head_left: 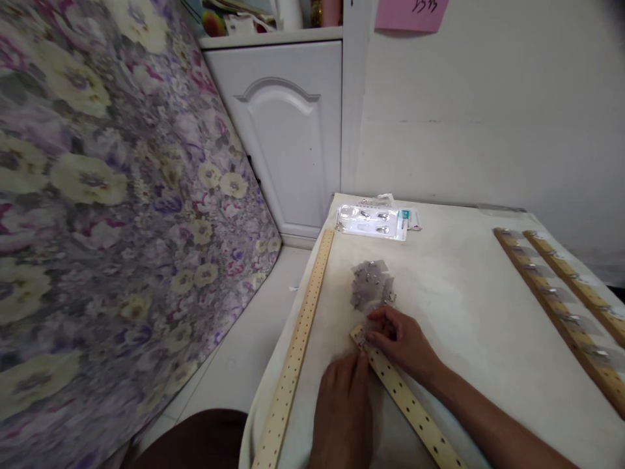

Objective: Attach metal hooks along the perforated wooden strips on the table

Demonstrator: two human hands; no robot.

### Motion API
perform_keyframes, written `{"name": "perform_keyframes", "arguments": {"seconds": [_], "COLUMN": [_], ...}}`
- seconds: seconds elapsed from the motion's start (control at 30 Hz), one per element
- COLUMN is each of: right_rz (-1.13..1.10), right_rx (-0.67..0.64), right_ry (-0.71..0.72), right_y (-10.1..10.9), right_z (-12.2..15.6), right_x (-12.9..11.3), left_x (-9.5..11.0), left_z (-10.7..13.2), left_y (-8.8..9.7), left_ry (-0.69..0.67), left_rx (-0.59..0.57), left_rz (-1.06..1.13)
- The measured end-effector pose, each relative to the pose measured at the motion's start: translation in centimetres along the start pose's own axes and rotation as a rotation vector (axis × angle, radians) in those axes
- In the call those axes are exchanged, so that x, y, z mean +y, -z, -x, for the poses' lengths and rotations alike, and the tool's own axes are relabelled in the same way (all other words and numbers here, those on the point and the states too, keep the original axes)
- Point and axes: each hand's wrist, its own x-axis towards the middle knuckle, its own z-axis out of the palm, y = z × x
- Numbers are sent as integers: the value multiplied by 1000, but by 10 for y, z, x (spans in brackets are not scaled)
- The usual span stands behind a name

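Observation:
A pale wooden strip with rows of holes [413,407] lies slanted on the covered table. My left hand [344,404] grips its left edge near the far end, fingers close together. On that end sits a small metal hook piece [362,341]. My right hand [403,342] is just right of it, thumb and forefinger pinched on what looks like the piece's clear plastic backing, partly hidden by the fingers. Just beyond my hands is a loose pile of clear plastic pads with metal hooks [371,283].
A second holed strip [297,339] runs along the table's left edge. Two strips fitted with hook pads, one [551,293] nearer and one [571,270] farther right, lie at the right. Blister packs [371,223] rest at the back. A floral curtain [122,195] hangs left.

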Motion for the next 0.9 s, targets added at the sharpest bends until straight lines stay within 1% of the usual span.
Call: {"name": "perform_keyframes", "arguments": {"seconds": [0.17, 0.4, 0.5, 0.67, 0.9], "right_rz": [1, 2, 20, 48, 21], "right_rx": [6, 3, -1, 11, 64], "right_ry": [1, -24, -44, -31, 13], "right_y": [0, -1, 0, -1, -1], "right_z": [0, -1, -2, -3, 1], "right_x": [1, -4, -5, -4, -3], "left_x": [1, 1, 3, 4, 1], "left_z": [-1, -2, -2, -3, -3], "left_y": [1, -5, -5, -1, 0], "left_ry": [-14, -19, -16, 13, -5], "left_rx": [-8, 1, -23, -71, -29], "left_rz": [-8, -107, -138, -113, -71]}}
